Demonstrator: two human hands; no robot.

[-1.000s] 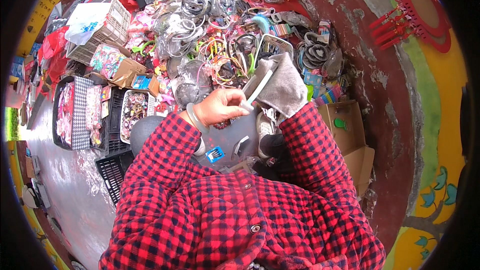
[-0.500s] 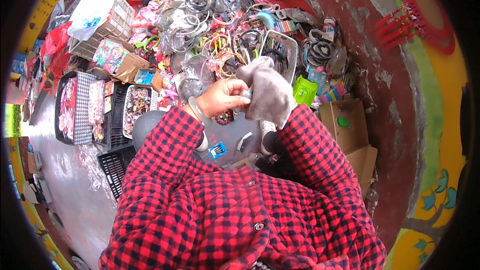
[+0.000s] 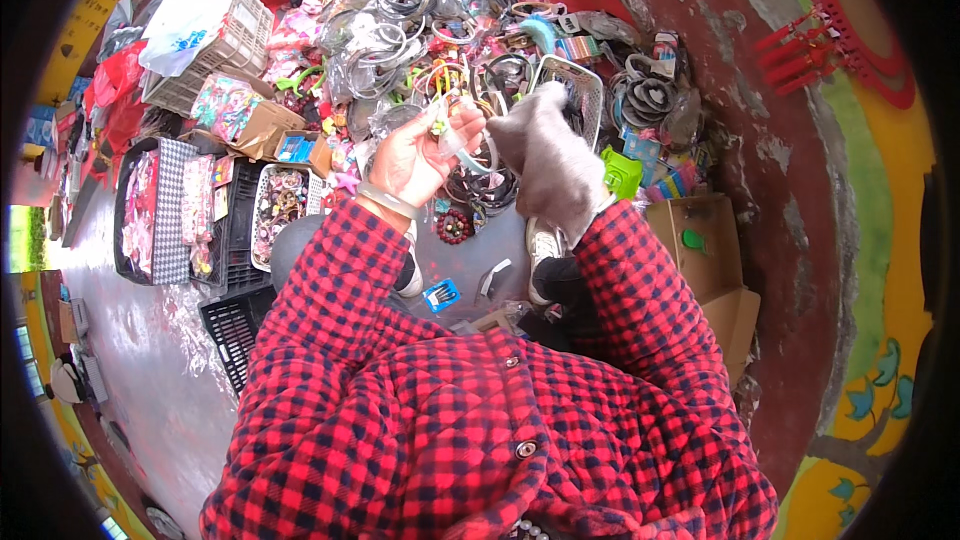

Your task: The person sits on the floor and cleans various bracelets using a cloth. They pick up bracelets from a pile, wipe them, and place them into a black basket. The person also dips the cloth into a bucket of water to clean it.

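My left hand, bare with a pale bangle at the wrist, is turned palm up with its fingers curled. Lying across its palm is a small, pale green and blue item, partly clear like plastic wrap; its exact kind is not plain. My right hand wears a grey cloth glove and hovers just right of the item, fingertips pointing at it. Blur and the glove hide whether those fingers grip anything. Beneath the hands sit a dark red bead bracelet and a tangle of dark bands.
Beyond my hands spreads a heap of bagged headbands and bangles. A white basket and a bright green tray stand right, near an open cardboard box. Crates and a white basket of trinkets line the left.
My left hand has turned palm up, and the small item now shows in it. The gloved right hand has drawn slightly right, away from the left fingers.
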